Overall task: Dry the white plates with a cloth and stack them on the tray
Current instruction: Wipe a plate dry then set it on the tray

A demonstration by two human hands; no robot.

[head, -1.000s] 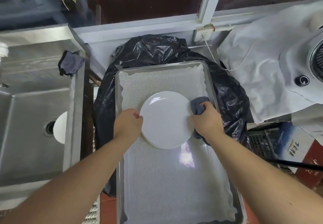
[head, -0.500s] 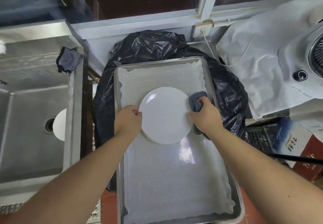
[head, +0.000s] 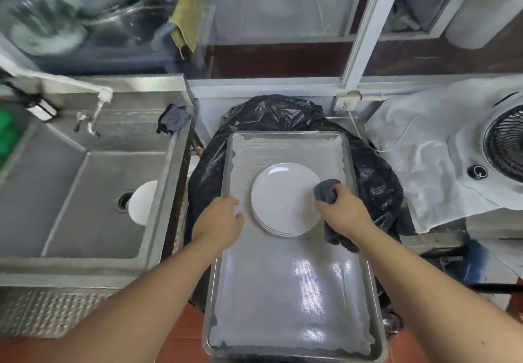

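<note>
On the tray: the stack of white plates (head: 285,200) sits in the far half of the lined metal tray (head: 226,164), several rims showing at the near edge.
Left hand: my left hand (head: 219,219) hovers just left of the stack, apart from its rim, fingers loosely curled and holding nothing.
Right hand: my right hand (head: 343,211) grips the grey cloth (head: 325,191), bunched in my curled fingers at the right edge of the stack; a tail of it hangs below my wrist.
Still to dry: one more white plate (head: 143,202) lies in the steel sink (head: 70,181), by the drain, well apart from the tray.
Handling: I judge the plates stiff, breakable, and slippery while wet, so that one wants a pinch at the rim, thumb on top and fingers beneath, with the cloth supporting the other side.
Stage: I judge this plate set down, and the sink plate comes next.
Nearby: a second dark cloth (head: 172,118) hangs on the sink's far right corner.
</note>
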